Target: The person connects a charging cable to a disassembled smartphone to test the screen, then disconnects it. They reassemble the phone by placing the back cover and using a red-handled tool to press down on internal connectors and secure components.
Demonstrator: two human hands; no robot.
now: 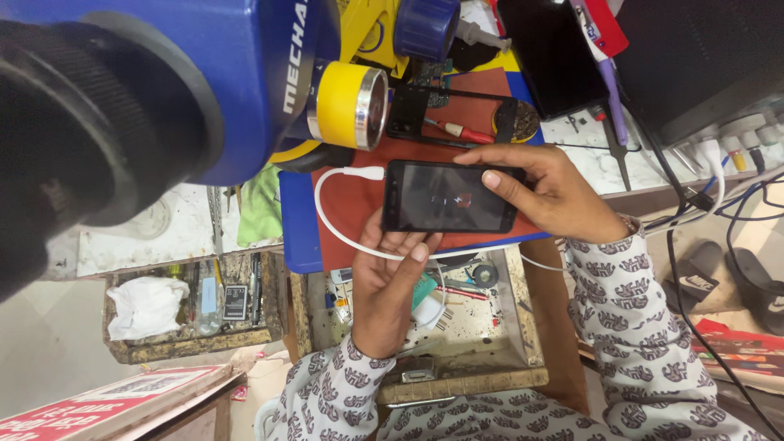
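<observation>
Your left hand (390,282) cups the near long edge of the black phone (451,197), thumb tip curled up over its lower rim, while your right hand (549,192) grips the far long edge and the right end, fingers laid along the top rim and thumb pressed on the dark screen. The phone is held flat between both hands, just above the red mat (474,102). A white cable (331,214) is plugged into the phone's left end and loops out beyond your left hand, then runs back under the phone and past your right wrist. Ahead of your right fingers lie a black phone frame (408,110) and a red-handled screwdriver (464,131), close to the phone's far edge. The blue microscope (204,73) crowds the space forward and left of your left hand. Below your left wrist an open drawer (482,327) holds small parts.
</observation>
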